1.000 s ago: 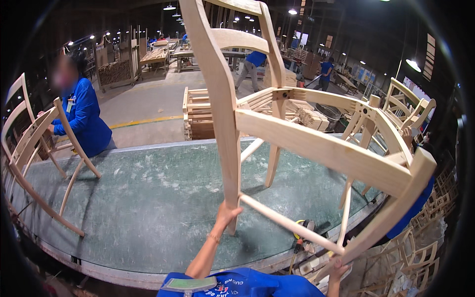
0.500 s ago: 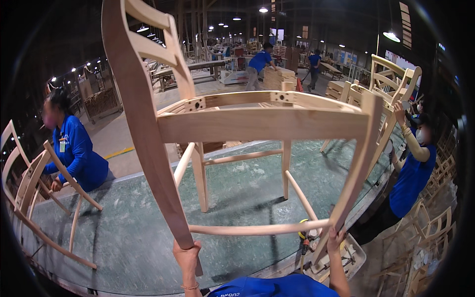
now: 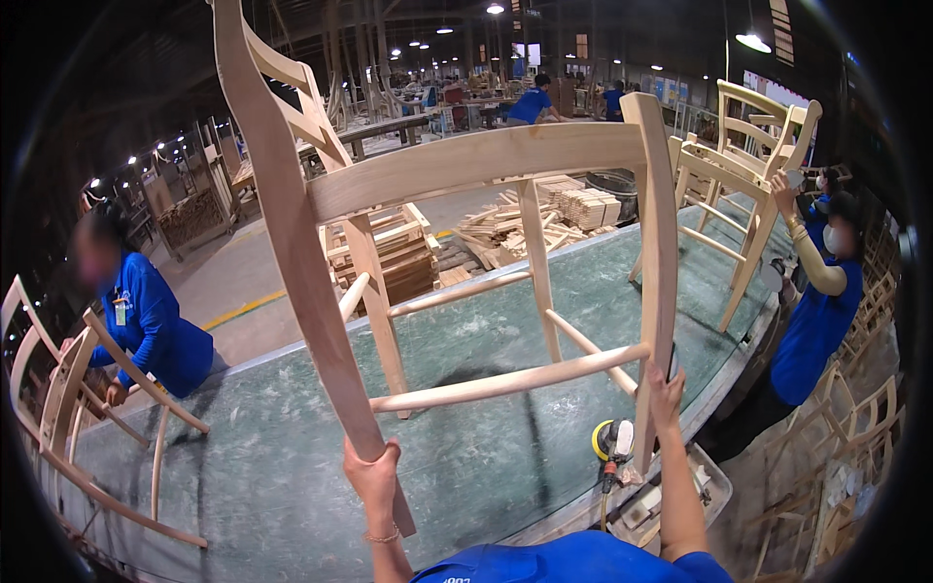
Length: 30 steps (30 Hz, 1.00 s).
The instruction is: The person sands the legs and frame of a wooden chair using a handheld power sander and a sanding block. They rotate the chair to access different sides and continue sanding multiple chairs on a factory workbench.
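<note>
An unfinished wooden chair frame (image 3: 481, 165) stands tilted over the green tabletop, its backrest up to the left and its seat open. My left hand (image 3: 372, 471) is closed round the lower end of the long rear leg nearest me. On the right, my right hand (image 3: 666, 396) grips the near front leg, just below the joint with a round stretcher (image 3: 515, 377). A dark edge shows by its fingers, too small to make out. Beside that leg a sander (image 3: 613, 442) with a yellow pad lies on the table's edge.
The green table (image 3: 466, 486) runs from left to far right. On the left a person in blue (image 3: 151, 301) handles another chair (image 3: 73, 398). At right a person (image 3: 821, 311) works on a raised chair (image 3: 748, 185). A tray (image 3: 714, 486) sits by the near edge; wood pieces (image 3: 573, 209) lie stacked beyond.
The chair's right side has risen and the frame has tilted left. My right hand has gone up with the front leg. The sander is now more in view.
</note>
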### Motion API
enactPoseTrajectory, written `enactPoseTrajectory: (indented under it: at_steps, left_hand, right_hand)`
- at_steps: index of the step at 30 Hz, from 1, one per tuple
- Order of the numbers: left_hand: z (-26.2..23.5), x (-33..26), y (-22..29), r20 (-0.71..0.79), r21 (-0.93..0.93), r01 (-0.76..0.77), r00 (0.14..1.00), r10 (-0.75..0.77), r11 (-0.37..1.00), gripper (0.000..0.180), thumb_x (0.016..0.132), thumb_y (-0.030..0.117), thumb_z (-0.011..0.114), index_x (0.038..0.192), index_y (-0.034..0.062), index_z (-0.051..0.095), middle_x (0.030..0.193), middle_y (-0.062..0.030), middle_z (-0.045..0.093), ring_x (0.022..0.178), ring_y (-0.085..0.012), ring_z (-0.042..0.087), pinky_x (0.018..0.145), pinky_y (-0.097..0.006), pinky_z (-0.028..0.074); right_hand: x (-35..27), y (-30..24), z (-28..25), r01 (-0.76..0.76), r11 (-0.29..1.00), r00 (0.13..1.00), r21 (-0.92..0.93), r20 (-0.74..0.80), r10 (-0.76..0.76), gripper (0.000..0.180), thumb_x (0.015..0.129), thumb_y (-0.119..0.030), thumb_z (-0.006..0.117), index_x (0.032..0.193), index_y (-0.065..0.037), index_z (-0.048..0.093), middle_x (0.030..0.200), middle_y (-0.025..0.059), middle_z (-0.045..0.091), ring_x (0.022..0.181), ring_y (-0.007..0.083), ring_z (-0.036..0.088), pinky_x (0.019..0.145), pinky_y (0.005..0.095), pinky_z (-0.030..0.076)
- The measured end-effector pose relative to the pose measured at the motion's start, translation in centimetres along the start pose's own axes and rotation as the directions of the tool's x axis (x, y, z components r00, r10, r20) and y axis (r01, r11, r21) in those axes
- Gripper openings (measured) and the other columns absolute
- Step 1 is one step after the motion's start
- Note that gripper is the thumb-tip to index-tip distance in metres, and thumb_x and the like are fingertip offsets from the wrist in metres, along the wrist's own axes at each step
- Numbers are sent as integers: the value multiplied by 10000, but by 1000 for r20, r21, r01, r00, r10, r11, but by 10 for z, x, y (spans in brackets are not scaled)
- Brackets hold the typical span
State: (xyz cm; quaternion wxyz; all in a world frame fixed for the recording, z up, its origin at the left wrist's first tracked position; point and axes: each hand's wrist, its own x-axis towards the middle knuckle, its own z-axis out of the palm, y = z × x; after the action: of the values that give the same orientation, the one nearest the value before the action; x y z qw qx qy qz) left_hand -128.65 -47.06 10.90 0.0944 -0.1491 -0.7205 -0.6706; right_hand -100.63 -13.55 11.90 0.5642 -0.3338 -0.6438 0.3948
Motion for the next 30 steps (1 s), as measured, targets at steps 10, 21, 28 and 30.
enactPoseTrajectory:
  at_steps: [10,21,28,30]
  left_hand:
    - [-3,-16,92,-153,-111,-461,883,443,880,387,802,233,733,1107,48,583,1304,-178,489,1333,-334,381,1120,-485,241]
    - [-5,-43,185,423,-814,482,110,900,324,305,866,317,676,986,37,696,1357,-302,425,1329,-435,363,1110,-656,100]
    - [-3,-64,189,480,-763,603,289,828,232,160,851,218,697,861,59,680,1204,-265,526,1271,-425,419,1108,-641,132]
    - [-18,-65,194,629,-689,657,332,703,306,191,857,276,700,823,88,685,1169,-268,539,1281,-424,408,1100,-643,161]
  right_hand:
    - [11,-21,15,152,987,988,-43,-35,-153,338,824,-248,693,960,50,611,816,105,635,744,176,584,699,348,481]
    - [-2,1,7,271,957,958,-102,-65,-278,311,836,-236,673,970,35,605,827,88,617,759,175,568,709,335,469]
    - [-15,45,-5,125,983,991,-133,-36,-131,408,836,-268,683,1068,54,587,969,124,615,878,204,586,820,346,472]
    - [-15,56,-16,107,982,994,-153,3,-108,454,839,-276,682,1117,62,564,1045,145,601,933,225,580,853,359,463]
